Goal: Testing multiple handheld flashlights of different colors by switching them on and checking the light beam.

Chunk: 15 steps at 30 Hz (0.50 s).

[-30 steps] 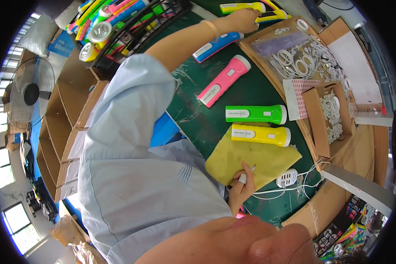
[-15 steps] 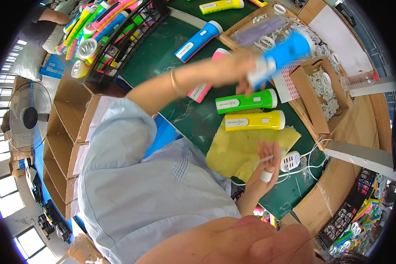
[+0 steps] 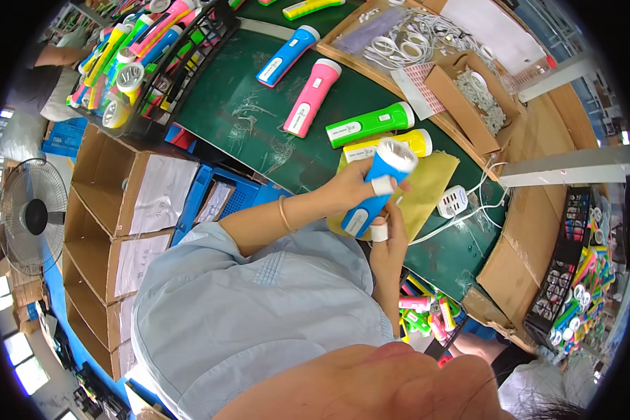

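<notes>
My left hand (image 3: 357,185), a bracelet on its wrist, is closed around a blue flashlight (image 3: 376,187), tilted with its clear lens end up and to the right. White tape wraps its thumb. My right hand (image 3: 390,234), also with a taped finger, is pinched close against the flashlight's side, a small white piece showing at its fingers. A white cable (image 3: 434,233) runs to this hand from a charger. Beneath the hands lies a yellow cloth (image 3: 434,185). Behind the held flashlight are a yellow flashlight (image 3: 420,142) and a green flashlight (image 3: 371,124).
A pink flashlight (image 3: 313,98) and another blue flashlight (image 3: 288,56) lie farther back on the green table (image 3: 231,115). A multi-port charger (image 3: 453,201), a carton of small white parts (image 3: 462,105) and a wooden tray of cables (image 3: 336,45) stand right. A black crate of flashlights (image 3: 164,84) is left.
My left hand has brought the blue flashlight from above the tray down toward me. My right hand has moved up and left to meet it. The view has shifted slightly.
</notes>
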### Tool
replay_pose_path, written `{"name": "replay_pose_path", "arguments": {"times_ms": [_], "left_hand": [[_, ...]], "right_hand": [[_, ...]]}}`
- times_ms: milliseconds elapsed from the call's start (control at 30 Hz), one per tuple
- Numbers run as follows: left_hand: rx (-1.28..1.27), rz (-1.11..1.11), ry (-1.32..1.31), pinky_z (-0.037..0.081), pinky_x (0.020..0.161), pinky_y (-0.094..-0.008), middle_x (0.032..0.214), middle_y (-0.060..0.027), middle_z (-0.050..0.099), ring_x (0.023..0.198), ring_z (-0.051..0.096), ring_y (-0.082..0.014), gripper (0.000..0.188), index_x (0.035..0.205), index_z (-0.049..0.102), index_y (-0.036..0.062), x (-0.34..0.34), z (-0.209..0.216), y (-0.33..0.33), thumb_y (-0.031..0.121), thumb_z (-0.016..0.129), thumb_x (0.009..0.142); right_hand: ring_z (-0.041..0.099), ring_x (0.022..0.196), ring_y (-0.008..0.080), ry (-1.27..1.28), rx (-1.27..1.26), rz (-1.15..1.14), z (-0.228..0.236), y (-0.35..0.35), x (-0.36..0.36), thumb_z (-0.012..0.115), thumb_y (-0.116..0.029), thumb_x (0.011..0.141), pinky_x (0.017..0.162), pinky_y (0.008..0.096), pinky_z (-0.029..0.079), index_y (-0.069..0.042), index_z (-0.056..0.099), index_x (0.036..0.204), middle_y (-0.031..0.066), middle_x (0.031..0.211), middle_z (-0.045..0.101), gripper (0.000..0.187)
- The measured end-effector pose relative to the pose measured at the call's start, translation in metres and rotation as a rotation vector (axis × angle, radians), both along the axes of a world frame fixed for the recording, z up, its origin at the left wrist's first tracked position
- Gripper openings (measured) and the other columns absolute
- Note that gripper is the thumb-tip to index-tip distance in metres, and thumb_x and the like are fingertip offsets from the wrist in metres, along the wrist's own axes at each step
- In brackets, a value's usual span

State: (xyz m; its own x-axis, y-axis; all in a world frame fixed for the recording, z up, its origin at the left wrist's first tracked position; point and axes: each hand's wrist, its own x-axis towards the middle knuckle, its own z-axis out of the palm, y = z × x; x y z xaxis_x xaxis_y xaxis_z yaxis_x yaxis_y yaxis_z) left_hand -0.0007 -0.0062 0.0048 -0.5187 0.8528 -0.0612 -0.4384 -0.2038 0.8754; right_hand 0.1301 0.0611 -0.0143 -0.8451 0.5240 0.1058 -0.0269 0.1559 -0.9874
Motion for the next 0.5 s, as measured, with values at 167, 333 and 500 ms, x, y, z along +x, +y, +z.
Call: {"name": "replay_pose_path", "arguments": {"times_ms": [167,333,500], "left_hand": [[-0.059,-0.182,-0.286,0.051,0.067,-0.0302,0.084,-0.0072,0.054,0.074,0.058,-0.0182,0.031,0.105,0.043,0.005,-0.016,0.001,0.025,0.021,0.058,0.083],[0.005,-0.207,-0.429,0.051,0.057,-0.0304,0.082,-0.008,0.056,0.067,0.058,-0.0174,0.026,0.1,0.045,0.0067,-0.015,0.013,0.041,0.024,0.056,0.084],[-0.154,-0.279,-0.445,0.051,0.056,-0.0297,0.082,-0.0076,0.056,0.063,0.058,-0.0173,0.03,0.101,0.044,0.0064,-0.013,-0.007,0.022,0.024,0.059,0.082]], "right_hand": [[0.059,0.08,0.0151,-0.165,-0.122,-0.157,-0.015,0.017,0.02,0.047,-0.01,0.09,0.072,0.0274,0.049,0.005,0.049,0.116,0.0126,0.096,0.058,0.03],[0.049,0.061,0.0058,-0.141,-0.247,-0.197,-0.024,0.019,0.028,0.049,-0.007,0.088,0.05,0.0192,0.041,0.002,0.055,0.109,0.0041,0.083,0.054,0.024],[0.029,0.042,0.0023,0.43,-0.527,-0.328,0.03,0.091,0.016,0.052,-0.011,0.086,0.038,0.0192,0.018,0.003,0.058,0.099,0.0001,0.067,0.051,0.02]]}}
